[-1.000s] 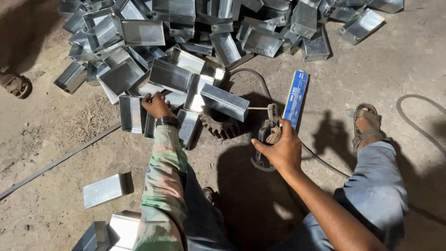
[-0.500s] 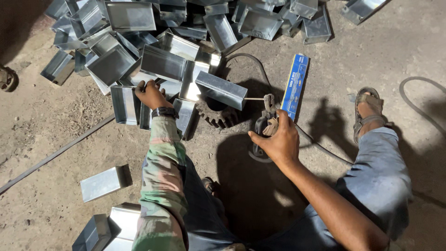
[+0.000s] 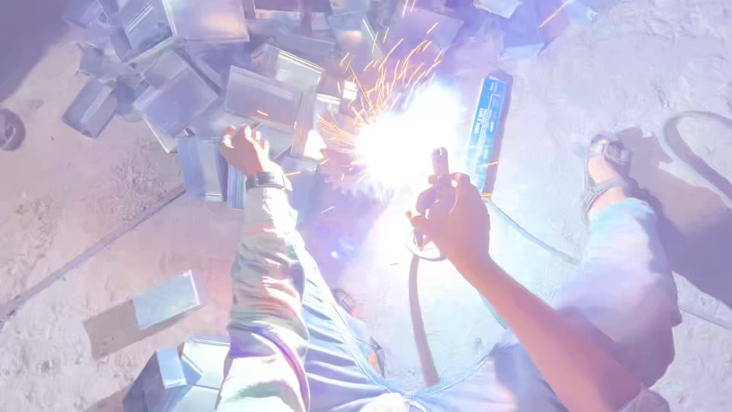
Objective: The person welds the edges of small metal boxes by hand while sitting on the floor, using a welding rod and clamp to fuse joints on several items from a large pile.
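Your right hand (image 3: 455,220) is closed around the welding holder (image 3: 438,177), with the fingers wrapped on its handle and the tip pointing up toward the bright arc (image 3: 400,145). A cable (image 3: 418,305) hangs from the holder down toward your body. The arc burns just above and left of the holder, and orange sparks (image 3: 381,84) fly up and left from it. The glare hides the exact piece you weld, so I cannot tell its shape at the weld point.

Your left hand (image 3: 245,149) rests on the metal boxes (image 3: 263,95) left of the arc. The fingers are curled and press on a box edge; whether they grip it fully I cannot tell. A watch (image 3: 265,180) sits on this wrist, above the patterned sleeve (image 3: 263,267).

A toothed gear (image 3: 345,179) lies on the ground between your two hands, just below the arc. A blue electrode packet (image 3: 486,126) lies just right of the arc, near the holder. More boxes are piled across the top, and a few lie apart at the lower left (image 3: 168,299). Your foot in a sandal (image 3: 606,164) is on the ground at the right.
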